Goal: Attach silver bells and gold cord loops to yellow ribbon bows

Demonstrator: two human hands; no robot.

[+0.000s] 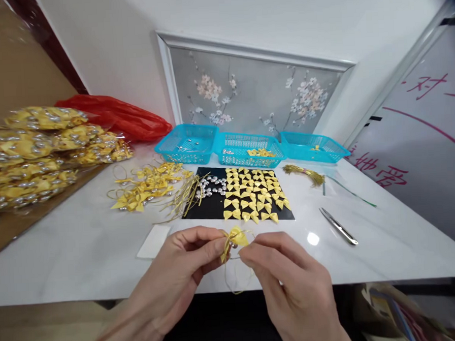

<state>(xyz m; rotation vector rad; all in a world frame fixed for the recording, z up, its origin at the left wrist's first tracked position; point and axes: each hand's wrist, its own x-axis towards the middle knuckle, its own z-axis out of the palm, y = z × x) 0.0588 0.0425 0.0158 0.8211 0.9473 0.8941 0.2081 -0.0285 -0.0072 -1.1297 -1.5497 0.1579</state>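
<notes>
Just over the table's front edge, my left hand [188,261] is closed in a pinch on a yellow ribbon bow [237,236]. A thin gold cord [234,293] is looped about the bow and hangs below it. Under the bow a small silvery bead [233,245] shows in part. My right hand [292,276] is closed, its thumb and forefinger pinching the cord to the right of the bow; its fingertips partly hide the grip. Beyond my hands, yellow bows [247,195] lie in rows on a black mat [203,212], beside a cluster of silver beads [211,185].
Gold cords [179,198] and a heap of finished bows [148,182] lie left of the mat. Three blue baskets [250,161] line the back. Tweezers [339,226] and a cord bundle [304,174] lie right. Bagged bows [32,160] are piled far left, near a white pad [151,241].
</notes>
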